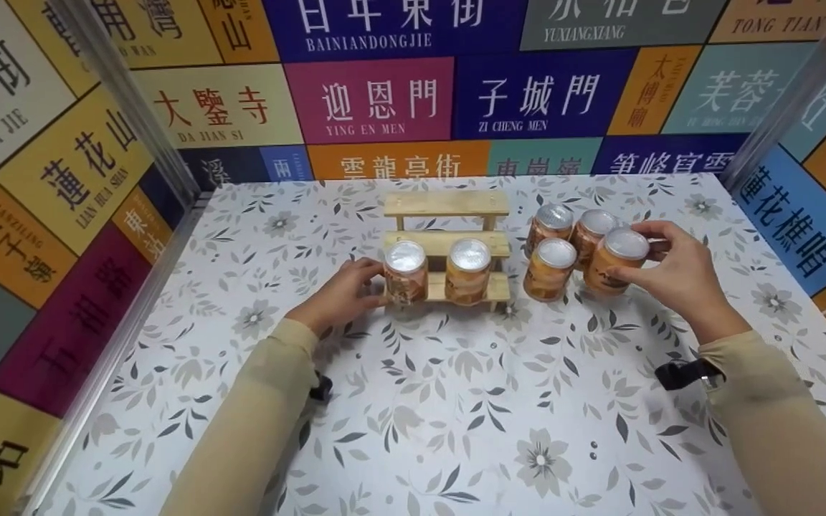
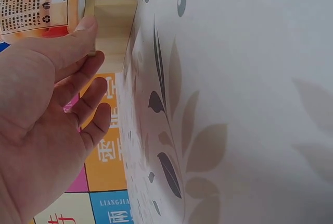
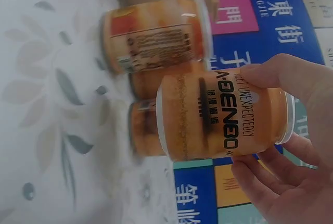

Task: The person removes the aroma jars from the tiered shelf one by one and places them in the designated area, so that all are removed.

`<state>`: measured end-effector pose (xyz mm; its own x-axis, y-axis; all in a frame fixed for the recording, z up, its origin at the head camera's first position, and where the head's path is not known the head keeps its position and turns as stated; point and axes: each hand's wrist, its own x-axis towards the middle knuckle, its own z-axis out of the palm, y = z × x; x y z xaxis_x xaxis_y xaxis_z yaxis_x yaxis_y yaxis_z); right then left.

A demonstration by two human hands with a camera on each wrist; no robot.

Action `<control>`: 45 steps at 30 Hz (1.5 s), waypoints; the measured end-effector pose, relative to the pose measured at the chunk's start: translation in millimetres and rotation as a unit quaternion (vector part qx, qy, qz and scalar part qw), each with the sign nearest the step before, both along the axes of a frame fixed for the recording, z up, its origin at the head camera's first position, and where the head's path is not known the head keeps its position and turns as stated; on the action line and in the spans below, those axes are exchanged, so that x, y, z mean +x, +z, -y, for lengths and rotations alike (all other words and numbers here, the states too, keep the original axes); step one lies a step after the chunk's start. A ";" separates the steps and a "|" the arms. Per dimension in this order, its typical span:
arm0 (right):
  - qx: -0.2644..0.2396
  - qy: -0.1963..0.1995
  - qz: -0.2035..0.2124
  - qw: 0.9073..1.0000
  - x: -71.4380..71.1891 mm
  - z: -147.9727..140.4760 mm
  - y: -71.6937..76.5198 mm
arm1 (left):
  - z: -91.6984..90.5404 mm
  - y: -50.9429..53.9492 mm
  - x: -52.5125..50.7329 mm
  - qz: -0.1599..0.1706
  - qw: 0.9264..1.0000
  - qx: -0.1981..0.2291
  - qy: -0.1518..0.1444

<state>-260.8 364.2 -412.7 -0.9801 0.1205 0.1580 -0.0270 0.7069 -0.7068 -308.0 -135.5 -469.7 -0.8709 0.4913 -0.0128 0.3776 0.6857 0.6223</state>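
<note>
Presently gripped in right hand [image 1: 685,283]: one orange, silver-lidded cylindrical can [image 1: 617,269]. At left hand [image 1: 338,295], grip unclear: three-tiered pale-wood stand [image 1: 445,206].

The head view looks forward and down over the tabletop [image 1: 427,401]; the sideways wrist views sit close and low, left toward the wooden rack [image 2: 115,18], right an orange can [image 3: 221,117], both also in the head view.

White tabletop [image 1: 413,408], grey floral print; multicoloured back wall [image 1: 449,107], left wall [image 1: 47,179], right wall [image 1: 807,222], Chinese lettering [image 1: 381,99]
</note>
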 end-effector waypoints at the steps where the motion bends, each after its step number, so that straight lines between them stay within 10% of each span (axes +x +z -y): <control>1: 0.001 0.000 0.004 1.000 -0.3 -0.6 -3.5 | -0.4 0.2 0.2 0.002 1.000 -0.002 0.001; 18: 0.006 0.030 0.043 0.999 -5.1 -5.7 -30.7 | -3.1 1.8 0.7 0.023 1.000 -0.009 0.014; 24: 0.040 0.056 -0.003 0.998 -4.4 1.1 -25.1 | -2.9 1.2 1.2 0.010 1.000 -0.009 0.009; 32: 0.022 0.088 -0.139 0.986 1.6 43.1 -13.2 | -2.8 -1.1 1.8 0.021 1.000 -0.004 0.020; 45: -0.034 0.209 -0.088 0.973 0.8 114.1 -10.8 | 0.2 -0.4 0.3 0.017 1.000 0.009 0.016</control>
<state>-260.0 250.0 -423.5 -0.9042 -0.2676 0.3329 -0.4271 0.5596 -0.7102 -307.6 -135.7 -470.1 -0.8853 0.4638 -0.0336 0.3345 0.6853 0.6470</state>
